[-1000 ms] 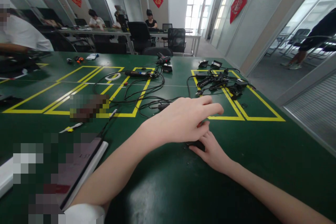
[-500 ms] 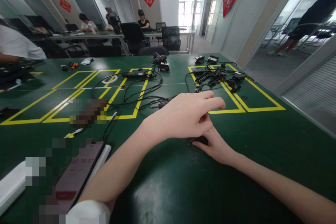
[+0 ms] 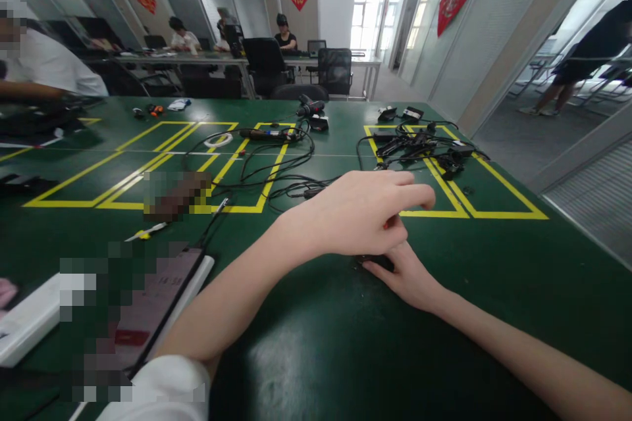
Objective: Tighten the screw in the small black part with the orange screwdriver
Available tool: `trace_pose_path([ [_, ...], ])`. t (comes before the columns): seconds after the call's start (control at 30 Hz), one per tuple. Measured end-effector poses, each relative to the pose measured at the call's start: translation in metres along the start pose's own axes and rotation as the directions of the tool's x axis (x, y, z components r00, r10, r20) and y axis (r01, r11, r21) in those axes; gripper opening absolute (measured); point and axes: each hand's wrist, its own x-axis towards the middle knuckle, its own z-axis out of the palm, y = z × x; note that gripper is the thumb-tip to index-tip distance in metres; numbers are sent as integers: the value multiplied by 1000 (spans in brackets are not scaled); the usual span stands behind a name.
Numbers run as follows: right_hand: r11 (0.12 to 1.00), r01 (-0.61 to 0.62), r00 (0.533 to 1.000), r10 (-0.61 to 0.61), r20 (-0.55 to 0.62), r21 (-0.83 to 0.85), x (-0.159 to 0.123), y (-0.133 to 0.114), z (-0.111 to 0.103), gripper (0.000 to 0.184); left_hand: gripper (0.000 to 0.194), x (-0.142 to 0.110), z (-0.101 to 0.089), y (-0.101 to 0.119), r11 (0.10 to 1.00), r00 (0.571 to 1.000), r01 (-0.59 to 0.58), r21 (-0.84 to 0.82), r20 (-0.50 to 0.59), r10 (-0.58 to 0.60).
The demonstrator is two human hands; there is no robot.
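Observation:
My left hand (image 3: 368, 210) reaches across the middle, fingers bent and curled down around something with a small red part (image 3: 386, 225); most of that item is hidden behind the fingers. Just below and to the right, my right hand (image 3: 412, 279) rests low on the green table (image 3: 444, 355). Its thumb and fingers hold a dark, flat black object (image 3: 378, 262), whose far side my left hand covers. Both hands are close together over this object. Its exact kind does not show.
Left of my forearm lie a phone (image 3: 165, 286) and a white bar-shaped item (image 3: 34, 316). Black cables (image 3: 276, 174), a power drill (image 3: 310, 107) and a tangled heap of black parts (image 3: 412, 145) lie farther back. A person in white (image 3: 64, 66) sits at left.
The view swings left, then back right. Both hands keep nearly the same pose around the black object, with only slight finger movement. The person beyond the glass at right shifts position.

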Motion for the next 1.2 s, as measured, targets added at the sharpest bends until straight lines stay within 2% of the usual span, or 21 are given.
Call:
trace_pose_path([
  [0.23,1000,-9,1000,9,28,-9,3,0,-2,24,41,3,2,0,996,999,41,85,-25,-39],
  [0.5,1000,-8,1000,7,13,4,3,1,-1,22,34,1,-2,-3,998,1000,-5,55,-8,6],
  [0.73,1000,19,999,-19,32,13,4,4,0,21,32,0,-3,-6,995,997,74,71,-18,-73],
  [1.0,1000,26,999,-26,19,-14,5,2,-1,21,36,-1,-4,-6,999,999,37,40,-8,-37],
  [1.2,1000,5,1000,-5,31,-2,5,0,-1,20,29,0,-2,-7,998,999,46,32,-18,-45],
])
